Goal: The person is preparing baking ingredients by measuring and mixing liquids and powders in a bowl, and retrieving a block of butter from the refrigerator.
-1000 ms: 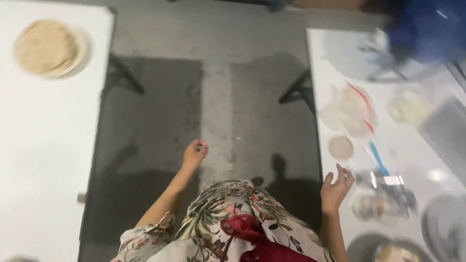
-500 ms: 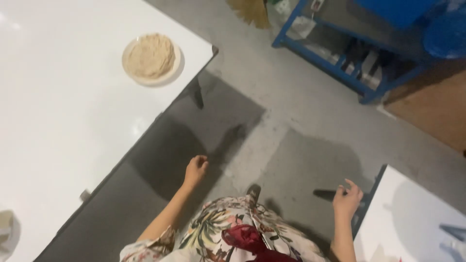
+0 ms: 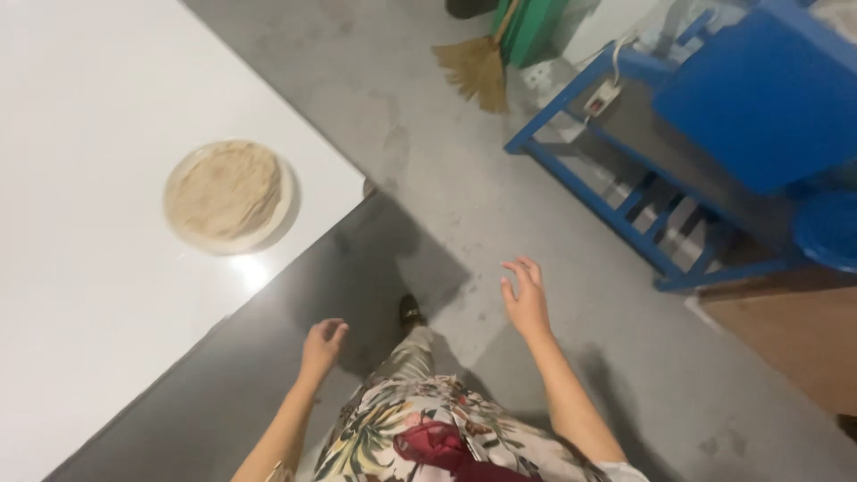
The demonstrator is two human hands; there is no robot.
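Left hand: the left hand [image 3: 321, 346] hangs over the grey concrete floor [image 3: 464, 178], just off the edge of the white glossy surface [image 3: 80, 268]; its grip is loosely curled with the fingers apart from the palm, and it holds nothing.
Right hand: the right hand [image 3: 527, 299] is raised over the floor with its grip spread apart, fingers fanned, and it too holds nothing.
Nearest thing: the round pale plate stacked with flat tan breads [image 3: 226, 194] sits on the surface near its corner, well apart from both hands; the left hand is the closer one.
Body: a floral-print garment with a dark red patch [image 3: 428, 437] and one dark shoe [image 3: 411, 312] show below the hands, facing the gap between the surface and the blue metal frame stand [image 3: 643, 223].
Surroundings: a straw broom head [image 3: 473, 67] leans by a green upright at the top; a brown patch of floor lies at the right edge.
Doing it well: in my judgement the plate calls for a level two-handed hold under the rim, since the stack of breads would slide if tilted; the corner of the surface juts towards the hip and is best given room.
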